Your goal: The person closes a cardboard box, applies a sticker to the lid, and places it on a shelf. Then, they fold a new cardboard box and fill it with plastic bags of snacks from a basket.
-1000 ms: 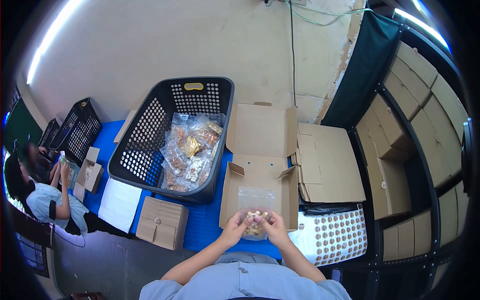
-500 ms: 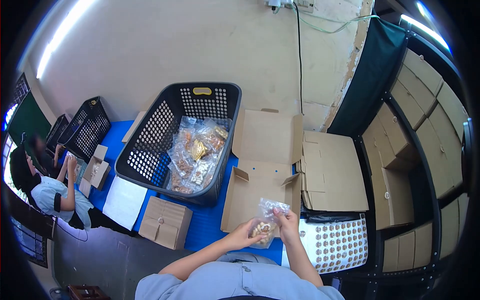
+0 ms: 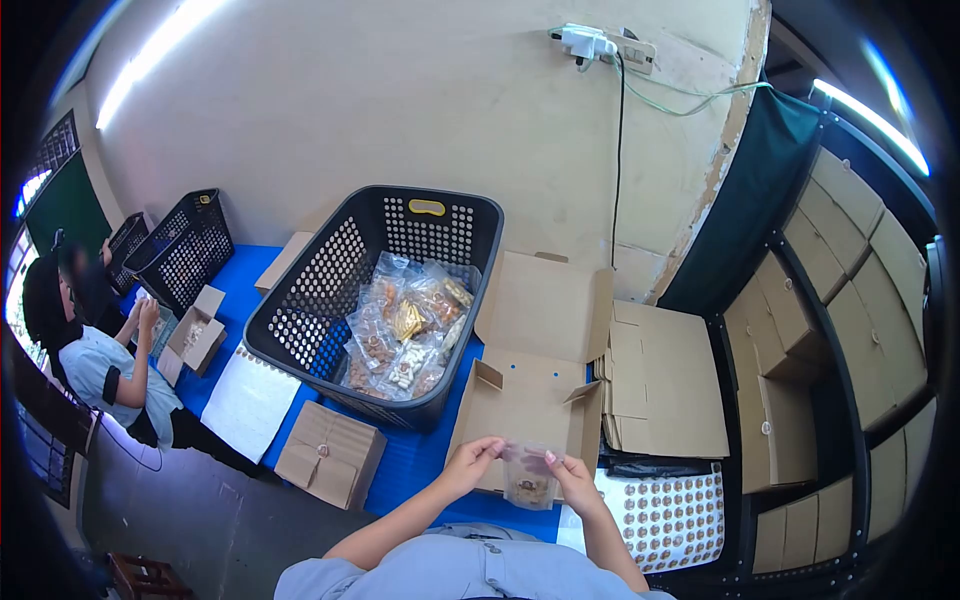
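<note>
Between my two hands hangs a clear plastic bag (image 3: 530, 478) with small pale pieces in its lower part. My left hand (image 3: 476, 464) pinches its upper left corner. On the other side, my right hand (image 3: 577, 484) pinches the upper right corner. Behind the bag lies an open cardboard box (image 3: 520, 410), lid folded back against the wall side, and I see no bags inside it. A sheet of round stickers (image 3: 672, 520) lies beside my right hand.
A black perforated basket (image 3: 300, 290) holds several filled clear bags (image 3: 405, 325). A closed carton (image 3: 328, 455) stands at the table's front edge. Flat cardboard boxes (image 3: 670, 380) are stacked on the right, near shelves of boxes (image 3: 850, 280). A co-worker (image 3: 115, 375) handles something at the left.
My left hand has moved up from the bag's filled lower part to its top corner. The bag now hangs upright, spread between both hands. The camera view has tilted upward slightly.
</note>
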{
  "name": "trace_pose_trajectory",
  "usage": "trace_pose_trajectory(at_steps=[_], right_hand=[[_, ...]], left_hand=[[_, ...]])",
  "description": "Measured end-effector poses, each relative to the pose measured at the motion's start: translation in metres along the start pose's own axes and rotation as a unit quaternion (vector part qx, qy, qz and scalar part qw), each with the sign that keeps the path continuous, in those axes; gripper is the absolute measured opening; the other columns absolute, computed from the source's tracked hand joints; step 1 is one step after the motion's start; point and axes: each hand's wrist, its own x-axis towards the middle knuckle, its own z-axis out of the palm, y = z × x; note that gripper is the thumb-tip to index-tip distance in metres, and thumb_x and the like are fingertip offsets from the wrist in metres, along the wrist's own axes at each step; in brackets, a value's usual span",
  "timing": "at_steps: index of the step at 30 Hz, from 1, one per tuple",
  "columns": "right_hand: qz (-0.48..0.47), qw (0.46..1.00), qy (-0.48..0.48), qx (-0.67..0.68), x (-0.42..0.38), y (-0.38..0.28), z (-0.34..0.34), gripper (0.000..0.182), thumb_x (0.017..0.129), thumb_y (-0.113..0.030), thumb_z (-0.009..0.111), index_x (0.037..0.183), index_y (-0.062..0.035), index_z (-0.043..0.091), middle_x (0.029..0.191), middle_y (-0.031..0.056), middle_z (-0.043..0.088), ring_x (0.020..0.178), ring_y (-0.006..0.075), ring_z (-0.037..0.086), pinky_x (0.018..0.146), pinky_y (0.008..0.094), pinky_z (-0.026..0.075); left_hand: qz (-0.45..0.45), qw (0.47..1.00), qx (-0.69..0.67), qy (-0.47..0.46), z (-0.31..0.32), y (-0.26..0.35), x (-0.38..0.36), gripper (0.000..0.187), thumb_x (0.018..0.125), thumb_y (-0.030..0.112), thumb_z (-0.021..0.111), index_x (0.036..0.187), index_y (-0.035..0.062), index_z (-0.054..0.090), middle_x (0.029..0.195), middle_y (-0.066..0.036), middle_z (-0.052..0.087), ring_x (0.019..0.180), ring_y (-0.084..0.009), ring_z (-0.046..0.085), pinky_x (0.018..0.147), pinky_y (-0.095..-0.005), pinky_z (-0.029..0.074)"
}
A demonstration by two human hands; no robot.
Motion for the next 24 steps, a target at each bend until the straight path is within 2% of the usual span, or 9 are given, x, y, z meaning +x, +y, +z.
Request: trace_pose_trajectory(at_steps=[2,5,7,8,12,14,18,20,24], right_hand=[[-0.019,1.000,0.003,0.007,0.006,-0.001,0.005,0.042,0.100,-0.034,0.048,0.118,0.0021,0.062,0.110,0.0081,0.065,0.105,0.0154,0.057,0.095,0.0296,0.041],[-0.125,0.979,0.061,-0.147,0.018,-0.009,0.019,0.040,0.100,-0.030,0.048,0.124,0.0003,0.058,0.116,0.0125,0.060,0.110,0.0202,0.055,0.096,0.0304,0.041],[-0.212,0.952,0.043,-0.218,0.019,-0.011,0.038,0.041,0.099,-0.026,0.048,0.131,-0.0010,0.052,0.123,0.0167,0.051,0.113,0.0246,0.052,0.096,0.0322,0.041],[-0.185,0.968,0.030,-0.165,0.016,-0.019,0.049,0.042,0.097,-0.021,0.051,0.135,-0.0043,0.048,0.129,0.0165,0.046,0.114,0.0260,0.050,0.099,0.0350,0.040],[-0.209,0.960,0.069,-0.172,0.023,-0.015,0.056,0.042,0.094,-0.017,0.057,0.134,-0.0069,0.051,0.129,0.0156,0.045,0.111,0.0260,0.051,0.099,0.0362,0.040],[-0.195,0.918,0.297,-0.174,0.023,-0.024,0.067,0.032,0.089,-0.013,0.063,0.121,-0.0073,0.061,0.128,0.0149,0.046,0.111,0.0248,0.051,0.097,0.0355,0.041],[-0.212,0.946,0.165,-0.180,0.027,0.005,0.041,0.019,0.088,-0.012,0.065,0.105,-0.0046,0.068,0.124,0.0145,0.052,0.113,0.0233,0.051,0.095,0.0341,0.043],[-0.152,0.978,0.143,0.006,0.025,0.007,0.042,0.015,0.091,-0.014,0.063,0.096,-0.0015,0.070,0.122,0.0159,0.056,0.109,0.0237,0.055,0.093,0.0339,0.044],[-0.120,0.979,0.165,0.008,0.019,0.002,0.034,0.025,0.096,-0.021,0.057,0.103,-0.0001,0.067,0.118,0.0159,0.059,0.106,0.0220,0.059,0.090,0.0336,0.048]], left_hand=[[0.019,0.997,-0.050,0.054,-0.002,-0.006,-0.002,0.023,0.096,0.014,0.056,0.111,-0.0028,0.060,0.103,-0.008,0.066,0.095,-0.0135,0.061,0.088,-0.0295,0.048],[0.021,0.998,0.037,0.055,-0.008,0.005,0.001,0.039,0.095,0.024,0.058,0.126,0.0013,0.054,0.117,-0.010,0.061,0.106,-0.0162,0.058,0.094,-0.0311,0.045],[0.102,0.988,0.120,0.003,0.006,0.010,-0.004,0.054,0.093,0.028,0.061,0.138,0.0039,0.043,0.132,-0.012,0.051,0.120,-0.0199,0.051,0.101,-0.0332,0.040],[0.091,0.989,0.111,-0.019,0.009,0.004,-0.006,0.070,0.090,0.030,0.065,0.146,0.0069,0.030,0.142,-0.012,0.040,0.129,-0.0208,0.041,0.105,-0.0332,0.036],[0.097,0.994,0.019,0.038,0.016,-0.010,-0.004,0.055,0.093,0.028,0.061,0.139,0.0050,0.043,0.132,-0.013,0.052,0.122,-0.0199,0.048,0.101,-0.0321,0.038],[0.057,0.998,0.039,-0.017,0.007,-0.013,-0.004,0.039,0.098,0.027,0.052,0.126,0.0000,0.055,0.116,-0.012,0.062,0.114,-0.0193,0.055,0.098,-0.0315,0.040],[0.005,0.999,0.036,-0.002,0.011,0.002,-0.005,0.034,0.102,0.024,0.041,0.117,0.0011,0.062,0.114,-0.010,0.064,0.111,-0.0182,0.056,0.099,-0.0313,0.039],[0.057,0.998,-0.015,-0.022,0.013,0.005,-0.005,0.037,0.103,0.024,0.039,0.117,-0.0023,0.061,0.106,-0.012,0.066,0.106,-0.0169,0.058,0.095,-0.0299,0.042],[0.033,0.995,-0.017,-0.088,0.007,-0.007,-0.003,0.039,0.102,0.023,0.041,0.130,-0.0026,0.049,0.118,-0.014,0.060,0.110,-0.0206,0.055,0.098,-0.0328,0.040]])
